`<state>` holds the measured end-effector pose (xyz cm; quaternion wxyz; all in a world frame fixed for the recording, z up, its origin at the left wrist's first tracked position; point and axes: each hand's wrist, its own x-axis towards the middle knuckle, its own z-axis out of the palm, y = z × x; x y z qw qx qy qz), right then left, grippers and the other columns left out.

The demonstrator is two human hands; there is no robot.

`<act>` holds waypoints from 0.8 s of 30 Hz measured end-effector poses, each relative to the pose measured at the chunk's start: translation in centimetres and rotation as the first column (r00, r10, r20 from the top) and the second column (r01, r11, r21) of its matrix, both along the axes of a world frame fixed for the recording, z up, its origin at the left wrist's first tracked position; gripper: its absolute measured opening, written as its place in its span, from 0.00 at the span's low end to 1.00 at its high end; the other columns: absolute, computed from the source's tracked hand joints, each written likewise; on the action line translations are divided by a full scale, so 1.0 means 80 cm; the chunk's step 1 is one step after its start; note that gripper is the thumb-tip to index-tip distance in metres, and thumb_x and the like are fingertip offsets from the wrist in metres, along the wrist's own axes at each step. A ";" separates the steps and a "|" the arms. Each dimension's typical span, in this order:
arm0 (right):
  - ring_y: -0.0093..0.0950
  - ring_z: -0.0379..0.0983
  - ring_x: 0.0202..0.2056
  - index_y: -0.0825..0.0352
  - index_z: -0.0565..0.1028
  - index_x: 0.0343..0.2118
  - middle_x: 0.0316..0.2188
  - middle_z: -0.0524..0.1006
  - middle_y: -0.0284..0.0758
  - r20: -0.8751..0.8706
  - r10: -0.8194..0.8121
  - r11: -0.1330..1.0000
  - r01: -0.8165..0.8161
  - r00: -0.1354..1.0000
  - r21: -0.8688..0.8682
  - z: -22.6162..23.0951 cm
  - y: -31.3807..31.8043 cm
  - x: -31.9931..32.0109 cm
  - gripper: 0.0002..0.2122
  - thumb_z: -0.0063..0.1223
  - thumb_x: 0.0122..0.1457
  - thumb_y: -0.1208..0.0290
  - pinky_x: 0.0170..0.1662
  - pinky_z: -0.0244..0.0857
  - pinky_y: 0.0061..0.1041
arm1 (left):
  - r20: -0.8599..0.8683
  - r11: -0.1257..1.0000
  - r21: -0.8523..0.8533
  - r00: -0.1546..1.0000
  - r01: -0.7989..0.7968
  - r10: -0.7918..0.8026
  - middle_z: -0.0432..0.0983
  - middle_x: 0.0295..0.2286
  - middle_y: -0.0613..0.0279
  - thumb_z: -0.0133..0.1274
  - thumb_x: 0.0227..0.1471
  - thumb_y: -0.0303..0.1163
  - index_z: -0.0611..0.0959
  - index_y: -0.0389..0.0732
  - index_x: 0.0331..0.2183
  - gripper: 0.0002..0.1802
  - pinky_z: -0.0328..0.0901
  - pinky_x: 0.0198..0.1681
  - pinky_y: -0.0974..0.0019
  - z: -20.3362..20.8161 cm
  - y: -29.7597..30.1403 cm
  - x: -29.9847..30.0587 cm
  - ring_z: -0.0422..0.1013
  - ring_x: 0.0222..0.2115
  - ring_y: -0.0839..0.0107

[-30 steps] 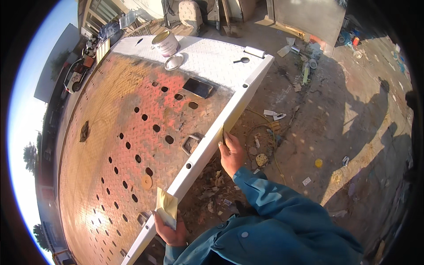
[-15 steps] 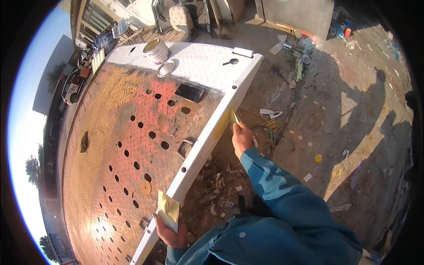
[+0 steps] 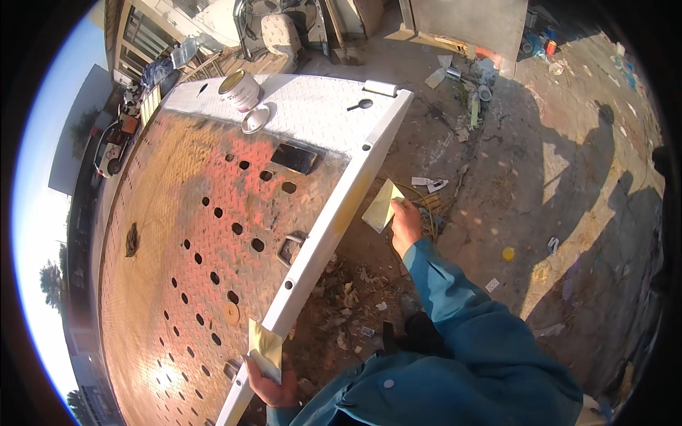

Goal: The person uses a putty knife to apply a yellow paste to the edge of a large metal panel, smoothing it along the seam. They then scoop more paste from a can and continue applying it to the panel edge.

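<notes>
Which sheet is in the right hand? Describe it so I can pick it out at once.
Start at the big rusty plate and follow its white side rail up to the yellow smear. Just right of it, the right hand holds a pale yellow sheet. It is flat and open, while the left hand's sheet is folded.

2 hands [image 3: 406, 221] [image 3: 273, 383] with yellowish pads [image 3: 381, 206] [image 3: 265, 348] beside white rail [image 3: 334, 227] of rusty perforated deck [image 3: 192, 241].

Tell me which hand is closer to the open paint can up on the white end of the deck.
Right. The right hand is beside the white edge rail, partway toward the paint can. The left hand is at the rail's near end, much farther.
</notes>
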<state>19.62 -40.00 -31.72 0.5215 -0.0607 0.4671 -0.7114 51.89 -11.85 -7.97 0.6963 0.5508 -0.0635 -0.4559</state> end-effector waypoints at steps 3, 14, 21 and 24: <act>0.25 0.75 0.44 0.72 0.83 0.50 0.43 0.82 0.33 -0.044 0.088 0.987 -0.081 0.995 0.137 0.019 -0.074 -0.065 0.12 0.61 0.72 0.69 0.49 0.66 0.32 | 0.003 0.999 0.030 1.000 -0.027 0.027 0.85 0.49 0.57 0.54 0.74 0.56 0.81 0.40 0.59 0.30 0.77 0.43 0.60 -0.003 0.009 0.002 0.81 0.44 0.63; 0.32 0.76 0.49 0.73 0.83 0.56 0.52 0.83 0.38 -0.273 0.108 0.988 -0.072 0.956 0.138 0.001 -0.222 -0.152 0.18 0.65 0.69 0.65 0.53 0.69 0.39 | 0.013 0.997 0.060 0.999 -0.045 0.044 0.85 0.51 0.58 0.54 0.74 0.56 0.80 0.40 0.61 0.31 0.78 0.47 0.58 -0.011 0.008 -0.006 0.83 0.47 0.62; 0.34 0.78 0.56 0.76 0.83 0.56 0.55 0.85 0.42 -0.235 0.135 0.980 -0.096 0.963 0.172 0.023 -0.244 -0.145 0.20 0.68 0.67 0.68 0.58 0.70 0.37 | -0.040 0.998 0.036 0.997 -0.059 0.060 0.86 0.50 0.57 0.57 0.73 0.54 0.81 0.41 0.60 0.29 0.80 0.43 0.59 -0.011 0.006 -0.009 0.84 0.46 0.63; 0.34 0.78 0.57 0.75 0.84 0.56 0.57 0.84 0.42 -0.286 0.173 0.984 -0.154 0.943 0.089 0.034 -0.246 -0.143 0.20 0.69 0.67 0.68 0.58 0.70 0.40 | -0.012 0.997 0.031 0.998 -0.067 0.068 0.86 0.50 0.58 0.57 0.73 0.55 0.81 0.42 0.61 0.30 0.80 0.43 0.60 -0.014 0.007 -0.011 0.84 0.45 0.64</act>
